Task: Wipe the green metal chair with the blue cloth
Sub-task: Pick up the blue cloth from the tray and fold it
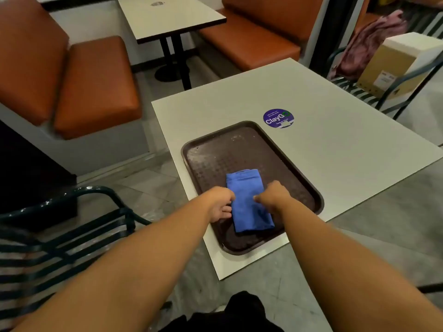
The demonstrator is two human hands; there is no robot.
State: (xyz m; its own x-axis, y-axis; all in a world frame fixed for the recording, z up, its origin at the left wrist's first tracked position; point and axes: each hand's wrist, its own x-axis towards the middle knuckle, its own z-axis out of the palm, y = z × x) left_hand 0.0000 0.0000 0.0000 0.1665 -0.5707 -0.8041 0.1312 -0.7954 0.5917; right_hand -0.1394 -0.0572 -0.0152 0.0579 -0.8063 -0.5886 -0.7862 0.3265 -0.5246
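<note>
A: What kind of place is it?

B: It is an eating place with pale square tables [323, 130] on a grey tiled floor. The nearest thing, low on the left, is the green metal chair with slatted seat [67, 238], just beside the table.

A: And the hands?

B: Both bare arms reach forward over the table edge. The left hand [221, 203] is at the left edge of the folded blue cloth [248, 202], with fingers curled and touching that edge. The right hand [272, 196] rests on the right side of the cloth, fingers bent down on it. Whether it really pinches the fabric, I cannot tell.

A: Where does the cloth lie?

B: On the dark brown plastic tray [211, 154], in its near half. Behind the tray a round purple sticker [278, 118] is on the tabletop.

A: And farther away?

B: Orange padded benches [72, 75] and another table [172, 15]. At the right a second metal chair [388, 92] carries a cardboard box [393, 65] and a pink garment [374, 39].
</note>
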